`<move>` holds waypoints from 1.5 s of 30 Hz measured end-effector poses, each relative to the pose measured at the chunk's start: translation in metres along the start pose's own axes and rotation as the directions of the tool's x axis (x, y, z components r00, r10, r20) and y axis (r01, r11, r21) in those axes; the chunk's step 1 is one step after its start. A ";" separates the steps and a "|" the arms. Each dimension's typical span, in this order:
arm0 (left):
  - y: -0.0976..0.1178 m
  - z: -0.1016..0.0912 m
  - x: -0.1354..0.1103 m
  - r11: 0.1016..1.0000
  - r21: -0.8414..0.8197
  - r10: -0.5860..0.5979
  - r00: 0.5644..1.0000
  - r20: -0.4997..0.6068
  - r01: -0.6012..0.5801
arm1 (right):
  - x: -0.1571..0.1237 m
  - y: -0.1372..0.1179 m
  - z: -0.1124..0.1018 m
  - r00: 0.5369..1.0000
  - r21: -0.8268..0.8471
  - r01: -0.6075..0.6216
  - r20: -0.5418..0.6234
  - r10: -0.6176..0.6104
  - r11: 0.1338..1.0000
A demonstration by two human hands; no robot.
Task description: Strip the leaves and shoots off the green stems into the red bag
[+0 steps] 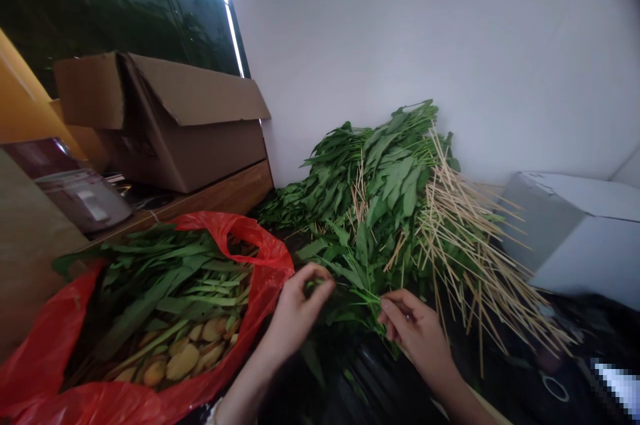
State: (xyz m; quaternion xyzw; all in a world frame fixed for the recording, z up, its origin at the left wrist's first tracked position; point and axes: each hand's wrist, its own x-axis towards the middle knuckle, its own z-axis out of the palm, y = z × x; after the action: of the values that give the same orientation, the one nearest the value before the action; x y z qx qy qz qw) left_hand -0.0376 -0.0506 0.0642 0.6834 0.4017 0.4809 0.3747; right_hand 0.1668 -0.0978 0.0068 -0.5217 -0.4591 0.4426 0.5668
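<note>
My right hand (413, 328) is closed in a pinch on the stems of a leafy green sprig (367, 292), whose leaves point up and to the left. My left hand (305, 302) is just to the left, its fingers curled toward the thumb; a bit of green shows between them, but whether it is held is unclear. Beyond both hands rises a big heap of leafy greens (395, 178). Many thin wooden sticks (480, 252) lie across the heap's right side. To my left, a red plastic bag (273, 258) stands open around long green leaves (175, 278) and brownish-yellow slices (183, 362).
A cardboard box (215, 152) with raised flaps sits on a wooden ledge (235, 188) at the back left, near a clear-sided container (83, 195). On the right is a white box (585, 225). Black plastic (370, 385) lies below my hands. A pale wall (425, 32) closes off the back.
</note>
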 end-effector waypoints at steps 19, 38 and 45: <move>-0.025 0.020 -0.005 0.431 0.666 0.183 0.782 0.595 -0.608 | -0.004 0.004 0.003 0.993 -0.140 0.079 0.097 -0.065 0.987; -0.029 0.021 0.005 0.973 0.228 -0.005 0.987 0.163 -0.033 | -0.008 -0.002 0.000 0.933 -0.456 0.350 0.254 -0.257 0.818; -0.022 -0.015 0.026 0.991 -0.017 -0.137 0.980 -0.142 0.136 | -0.003 -0.002 -0.013 0.962 -0.395 0.228 0.230 -0.145 0.890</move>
State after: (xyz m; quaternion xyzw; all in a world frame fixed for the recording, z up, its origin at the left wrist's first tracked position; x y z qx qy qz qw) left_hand -0.0505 -0.0165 0.0577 0.6167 0.4715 0.5033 0.3796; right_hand 0.1788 -0.1034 0.0083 -0.5385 -0.6442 0.3261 0.4344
